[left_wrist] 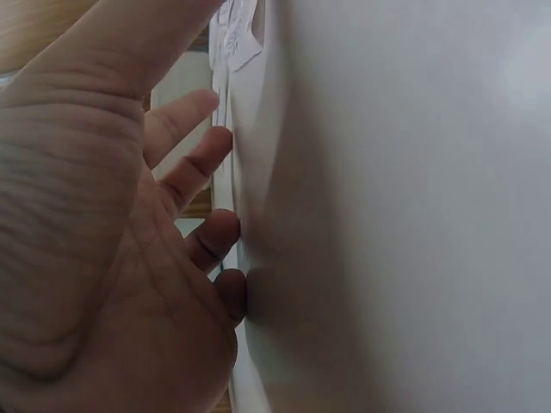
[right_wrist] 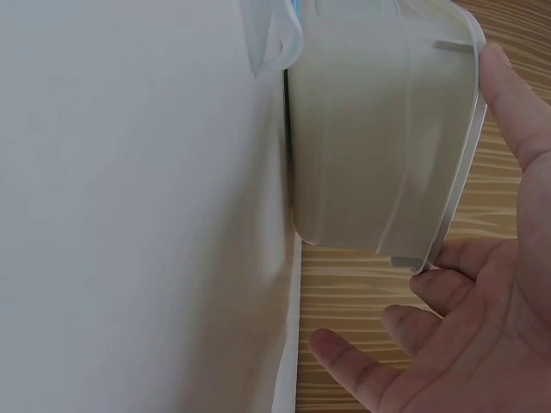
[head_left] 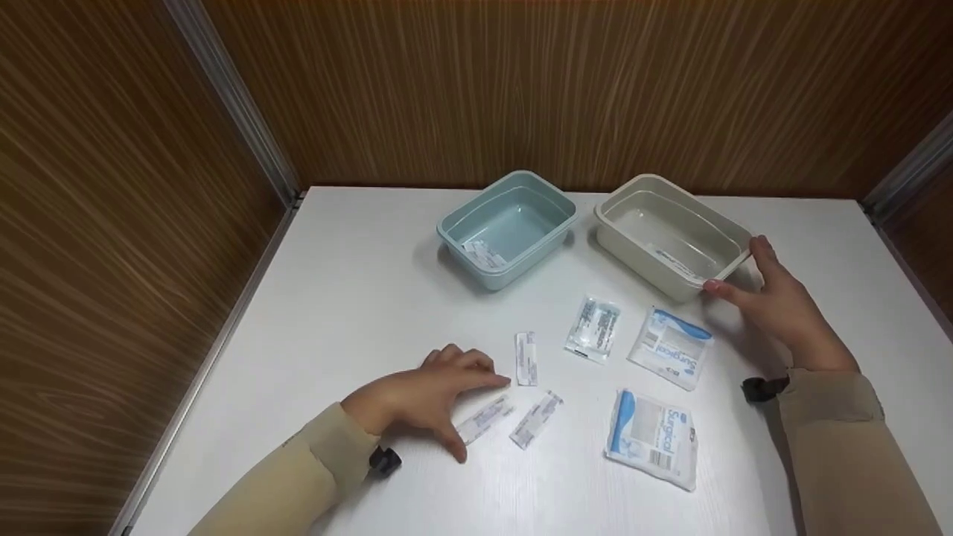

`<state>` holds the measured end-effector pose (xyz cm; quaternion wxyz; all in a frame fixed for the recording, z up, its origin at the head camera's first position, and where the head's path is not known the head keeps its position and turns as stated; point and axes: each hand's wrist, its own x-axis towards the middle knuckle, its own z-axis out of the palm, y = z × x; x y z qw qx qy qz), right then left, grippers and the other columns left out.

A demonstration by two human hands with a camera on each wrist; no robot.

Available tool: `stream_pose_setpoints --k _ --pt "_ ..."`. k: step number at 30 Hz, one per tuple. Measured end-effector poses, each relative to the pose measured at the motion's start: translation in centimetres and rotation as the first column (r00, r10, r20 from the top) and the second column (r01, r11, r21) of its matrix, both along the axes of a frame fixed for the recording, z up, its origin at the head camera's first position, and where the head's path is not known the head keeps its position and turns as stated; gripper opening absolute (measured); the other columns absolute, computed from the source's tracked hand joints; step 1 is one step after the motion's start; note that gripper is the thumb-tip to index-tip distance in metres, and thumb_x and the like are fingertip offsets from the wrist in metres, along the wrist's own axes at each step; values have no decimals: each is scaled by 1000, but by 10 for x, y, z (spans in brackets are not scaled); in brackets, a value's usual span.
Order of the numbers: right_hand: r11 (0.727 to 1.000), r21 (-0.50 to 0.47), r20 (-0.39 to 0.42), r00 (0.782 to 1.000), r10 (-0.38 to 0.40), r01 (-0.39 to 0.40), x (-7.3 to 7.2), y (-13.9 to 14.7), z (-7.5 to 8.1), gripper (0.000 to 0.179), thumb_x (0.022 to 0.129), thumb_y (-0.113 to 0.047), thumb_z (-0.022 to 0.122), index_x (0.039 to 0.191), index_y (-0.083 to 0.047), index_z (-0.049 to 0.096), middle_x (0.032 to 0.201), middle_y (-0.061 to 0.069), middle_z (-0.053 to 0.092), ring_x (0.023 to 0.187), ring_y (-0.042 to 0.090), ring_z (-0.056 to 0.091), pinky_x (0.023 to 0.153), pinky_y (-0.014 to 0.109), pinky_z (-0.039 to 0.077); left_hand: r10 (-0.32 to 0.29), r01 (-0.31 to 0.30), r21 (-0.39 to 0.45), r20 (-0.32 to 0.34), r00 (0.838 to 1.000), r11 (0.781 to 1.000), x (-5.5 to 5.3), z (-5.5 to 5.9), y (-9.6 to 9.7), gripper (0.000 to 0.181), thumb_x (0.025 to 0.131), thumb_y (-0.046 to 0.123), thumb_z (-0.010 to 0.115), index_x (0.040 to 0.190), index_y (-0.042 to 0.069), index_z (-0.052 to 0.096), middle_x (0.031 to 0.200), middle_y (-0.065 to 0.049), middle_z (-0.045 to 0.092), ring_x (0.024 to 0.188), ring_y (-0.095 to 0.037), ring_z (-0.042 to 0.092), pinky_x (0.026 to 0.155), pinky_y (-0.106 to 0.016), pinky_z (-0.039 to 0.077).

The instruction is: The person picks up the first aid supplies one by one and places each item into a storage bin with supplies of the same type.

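My left hand (head_left: 439,391) is low over the white table, thumb and index finger spread around a small paper-wrapped strip packet (head_left: 485,418). In the left wrist view its fingertips (left_wrist: 225,225) meet or nearly meet the tabletop, and the palm holds nothing. Two similar strip packets (head_left: 526,359) (head_left: 536,420) lie just right of it. My right hand (head_left: 782,305) holds the near right end of a beige plastic bin (head_left: 648,260), thumb at one rim corner and fingers at the other. Inside that bin lies a strip packet (head_left: 676,262).
Left of the beige bin stands a light blue bin (head_left: 532,257) containing several strip packets (head_left: 484,254). Two packets marked Surgical (head_left: 671,348) (head_left: 654,439) and a clear-wrapped packet (head_left: 593,328) lie in front of the bins. Wood-grain panels (head_left: 566,89) border the table.
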<state>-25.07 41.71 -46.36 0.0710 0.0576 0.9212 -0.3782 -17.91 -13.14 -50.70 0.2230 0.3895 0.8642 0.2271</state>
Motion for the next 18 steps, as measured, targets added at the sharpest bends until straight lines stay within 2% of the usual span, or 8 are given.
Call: stream_pose_setpoints --k 6,15,18 --pt "1000 -13 6 1000 3 -3 0 1 -1 128 101 -74 72 178 -31 -21 185 0 -30 172 56 -18 131 88 1 -23 23 2 -17 1000 1000 0 0 1 111 65 41 111 164 37 61 162 5 49 136 -19 41 121 -44 34" --pt "1000 -29 6 1000 3 -3 -1 2 -1 127 101 -73 73 178 -32 -20 185 -2 -30 172 55 -18 132 88 0 -8 8 8 -13 1000 1000 0 0 1 102 65 40 111 157 37 67 161 7 50 137 -17 40 122 -45 33" --pt "1000 -28 8 1000 4 -3 -1 2 -2 128 100 -74 73 177 -32 -21 185 -2 -30 172 55 -19 132 87 0 17 -17 19 11 1000 1000 1 0 0 94 68 36 110 153 34 70 161 8 51 139 -17 40 124 -46 33"
